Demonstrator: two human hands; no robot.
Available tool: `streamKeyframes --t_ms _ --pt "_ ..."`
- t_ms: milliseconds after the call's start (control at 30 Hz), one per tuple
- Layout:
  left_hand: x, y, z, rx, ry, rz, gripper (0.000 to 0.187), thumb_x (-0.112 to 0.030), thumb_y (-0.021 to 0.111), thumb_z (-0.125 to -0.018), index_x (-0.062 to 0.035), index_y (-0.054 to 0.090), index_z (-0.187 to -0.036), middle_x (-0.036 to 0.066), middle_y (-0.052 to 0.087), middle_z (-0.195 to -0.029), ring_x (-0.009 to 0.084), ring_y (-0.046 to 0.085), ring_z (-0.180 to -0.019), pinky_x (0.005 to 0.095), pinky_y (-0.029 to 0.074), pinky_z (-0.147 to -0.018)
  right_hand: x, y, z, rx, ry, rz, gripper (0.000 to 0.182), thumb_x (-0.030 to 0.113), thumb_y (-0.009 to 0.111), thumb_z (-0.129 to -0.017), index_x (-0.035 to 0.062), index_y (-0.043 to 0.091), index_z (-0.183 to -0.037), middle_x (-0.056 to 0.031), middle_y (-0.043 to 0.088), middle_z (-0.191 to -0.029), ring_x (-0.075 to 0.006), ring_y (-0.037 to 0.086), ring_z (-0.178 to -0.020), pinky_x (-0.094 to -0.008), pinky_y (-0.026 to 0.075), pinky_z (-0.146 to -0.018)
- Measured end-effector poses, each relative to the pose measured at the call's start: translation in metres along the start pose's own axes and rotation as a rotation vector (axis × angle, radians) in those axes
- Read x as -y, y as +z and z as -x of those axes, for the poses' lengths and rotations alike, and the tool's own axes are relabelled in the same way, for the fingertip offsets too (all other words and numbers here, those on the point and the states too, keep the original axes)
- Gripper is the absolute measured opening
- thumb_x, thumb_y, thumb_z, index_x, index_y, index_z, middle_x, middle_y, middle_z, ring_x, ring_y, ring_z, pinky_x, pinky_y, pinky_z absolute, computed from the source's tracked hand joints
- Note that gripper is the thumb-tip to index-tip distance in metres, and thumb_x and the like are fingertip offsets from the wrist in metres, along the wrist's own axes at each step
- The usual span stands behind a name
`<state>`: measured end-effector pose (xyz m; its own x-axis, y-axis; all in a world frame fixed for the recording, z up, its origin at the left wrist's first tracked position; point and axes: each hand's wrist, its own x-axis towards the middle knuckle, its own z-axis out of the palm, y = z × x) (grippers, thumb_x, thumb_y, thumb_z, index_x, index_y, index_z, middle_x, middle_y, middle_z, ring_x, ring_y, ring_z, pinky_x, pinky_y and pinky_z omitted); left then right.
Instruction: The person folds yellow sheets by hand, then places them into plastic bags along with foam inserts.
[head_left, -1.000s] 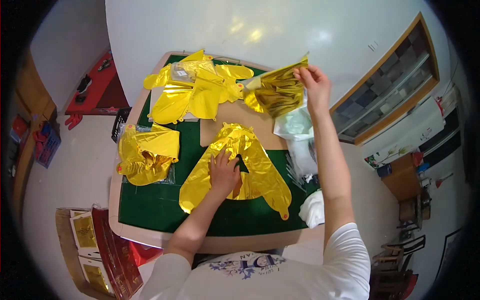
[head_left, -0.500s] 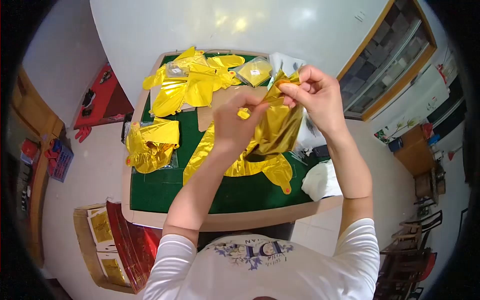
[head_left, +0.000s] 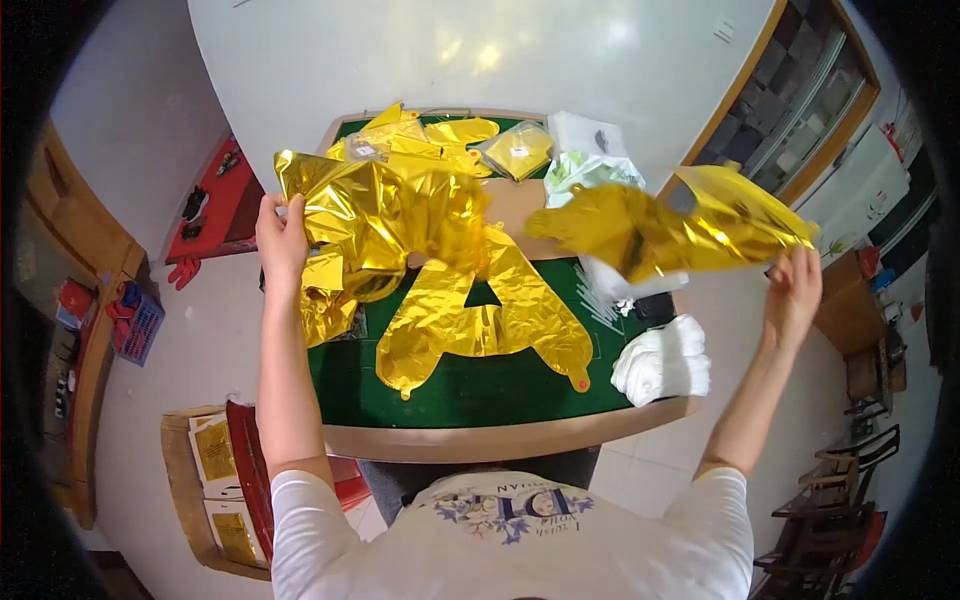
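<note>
My left hand [head_left: 283, 238], raised over the table's left side, pinches the upper left edge of a crumpled gold foil balloon [head_left: 375, 212]. Far out to the right, my right hand [head_left: 796, 290] grips the end of a second gold foil balloon [head_left: 665, 235], blurred by motion. A gap shows between the two sheets. Below them, an A-shaped gold foil balloon [head_left: 425, 325] lies flat on the green tabletop [head_left: 480, 395]. Behind the left balloon are more folded gold balloons [head_left: 328, 312], partly covered.
At the back lie other gold balloons [head_left: 462, 131] and a clear packet [head_left: 520, 150] with gold foil. White plastic bags [head_left: 590, 135], a dark box [head_left: 655, 308] and a white cloth bundle [head_left: 662, 365] are on the right. An open carton [head_left: 180, 480] stands lower left.
My hands, close together on gold foil before, have swung wide apart, each with a foil balloon. The A-shaped balloon on the table is now fully uncovered.
</note>
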<state>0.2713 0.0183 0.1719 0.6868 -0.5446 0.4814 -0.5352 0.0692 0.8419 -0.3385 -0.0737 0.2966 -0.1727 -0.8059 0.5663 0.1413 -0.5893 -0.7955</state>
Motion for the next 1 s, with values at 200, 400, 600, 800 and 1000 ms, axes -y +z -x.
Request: streamKeyframes --t_ms 200,400,600,800,1000 --pt "-0.06 0.063 -0.018 0.268 -0.313 0.415 0.024 -0.019 0.046 -0.099 -0.0016 0.039 -0.113 0.016 0.064 -0.075 0.0255 0.069 -0.06 0.0297 0.053 -0.046 0.03 -0.043 0.048 -0.103 -0.037 -0.076 0.029 0.013 0.053 -0.098 0.0017 0.047 -0.125 0.0039 0.054 -0.089 -0.0005 0.041 -0.063 -0.0151 0.034 -0.051" --pt "-0.093 0.19 -0.045 0.261 -0.266 0.797 0.031 -0.012 0.043 -0.098 -0.0023 0.033 -0.125 0.029 0.042 -0.132 0.0363 0.059 -0.112 0.0371 0.059 -0.068 0.033 -0.044 0.091 0.059 0.019 -0.144 0.033 0.009 0.049 -0.098 0.0007 0.041 -0.13 0.0018 0.056 -0.087 -0.0005 0.04 -0.055 -0.014 0.033 -0.044" --pt "-0.055 0.265 -0.007 0.239 0.134 0.444 0.066 -0.013 0.051 -0.093 -0.0013 0.015 -0.146 0.025 0.023 -0.151 0.0368 0.031 -0.137 0.043 0.035 -0.107 0.037 -0.035 0.116 0.088 0.131 -0.223 0.043 0.012 0.065 -0.089 -0.0059 0.045 -0.122 -0.0123 0.064 -0.098 -0.0046 0.049 -0.045 -0.0143 0.038 -0.04" --pt "-0.015 0.214 0.12 0.535 0.265 0.015 0.036 -0.014 0.058 -0.089 0.0021 0.052 -0.121 0.024 0.055 -0.121 0.0415 0.049 -0.116 0.0431 0.041 -0.098 0.017 -0.019 0.147 0.321 0.364 -0.255 0.051 0.016 0.072 -0.083 -0.0094 0.045 -0.118 -0.0168 0.065 -0.094 -0.0106 0.052 -0.04 -0.0186 0.04 -0.035" --pt "0.006 0.145 0.208 0.769 0.281 -0.109 0.031 -0.013 0.064 -0.085 -0.0031 0.061 -0.115 0.019 0.059 -0.121 0.0372 0.051 -0.118 0.042 0.041 -0.099 -0.001 0.009 0.17 0.367 0.473 -0.41 0.052 0.017 0.075 -0.078 -0.0103 0.051 -0.115 -0.019 0.065 -0.097 -0.0187 0.065 -0.061 -0.0265 0.053 -0.052"
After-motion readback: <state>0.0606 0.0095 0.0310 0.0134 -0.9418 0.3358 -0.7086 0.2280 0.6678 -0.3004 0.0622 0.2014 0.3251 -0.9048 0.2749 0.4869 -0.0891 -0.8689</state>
